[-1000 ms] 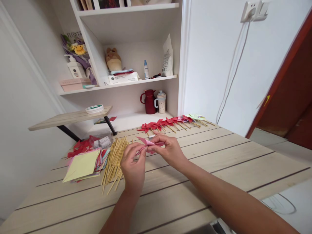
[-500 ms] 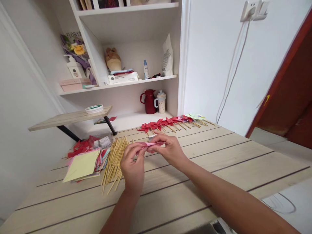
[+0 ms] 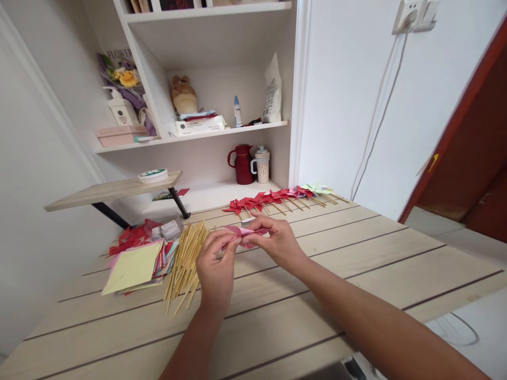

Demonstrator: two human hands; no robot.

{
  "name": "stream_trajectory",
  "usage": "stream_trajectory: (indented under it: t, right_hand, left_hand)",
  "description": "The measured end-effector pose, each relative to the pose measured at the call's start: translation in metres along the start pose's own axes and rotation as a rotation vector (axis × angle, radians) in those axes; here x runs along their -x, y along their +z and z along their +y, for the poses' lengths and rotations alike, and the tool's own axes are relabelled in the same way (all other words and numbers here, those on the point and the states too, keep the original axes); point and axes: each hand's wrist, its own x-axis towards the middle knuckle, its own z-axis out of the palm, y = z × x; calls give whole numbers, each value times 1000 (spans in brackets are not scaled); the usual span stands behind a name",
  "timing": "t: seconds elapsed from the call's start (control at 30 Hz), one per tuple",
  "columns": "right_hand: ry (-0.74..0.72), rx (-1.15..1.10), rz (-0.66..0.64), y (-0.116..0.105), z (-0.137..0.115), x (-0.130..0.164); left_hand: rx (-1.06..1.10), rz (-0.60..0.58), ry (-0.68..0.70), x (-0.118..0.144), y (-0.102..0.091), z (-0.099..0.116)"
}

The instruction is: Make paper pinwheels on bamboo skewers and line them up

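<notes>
Pink paper [image 3: 246, 233] is held just above the table [image 3: 356, 253], long axis running left-right, pinched at its left end by the left hand [image 3: 216, 266] and at its middle by the right hand [image 3: 277, 244].

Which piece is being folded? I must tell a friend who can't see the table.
On the pale wooden table, right of the pile of wooden sticks, the left hand and right hand pinch a pink paper piece between them. Unlike the row of finished pinwheels behind, it has no stick.
</notes>
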Motion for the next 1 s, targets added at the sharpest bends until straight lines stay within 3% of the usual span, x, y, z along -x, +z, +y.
stream_trajectory:
  t: [0.37, 0.83, 1.0]
  right_hand:
    - [-72, 65, -1, -2, -2, -1]
    - [61, 32, -46, -1, -5, 1]
    - [46, 26, -60, -2, -9, 1]
  left_hand:
    - [-19, -5, 16, 0, -1, 1]
    - [-75, 13, 47, 1, -3, -1]
    - [-112, 19, 82, 2, -5, 1]
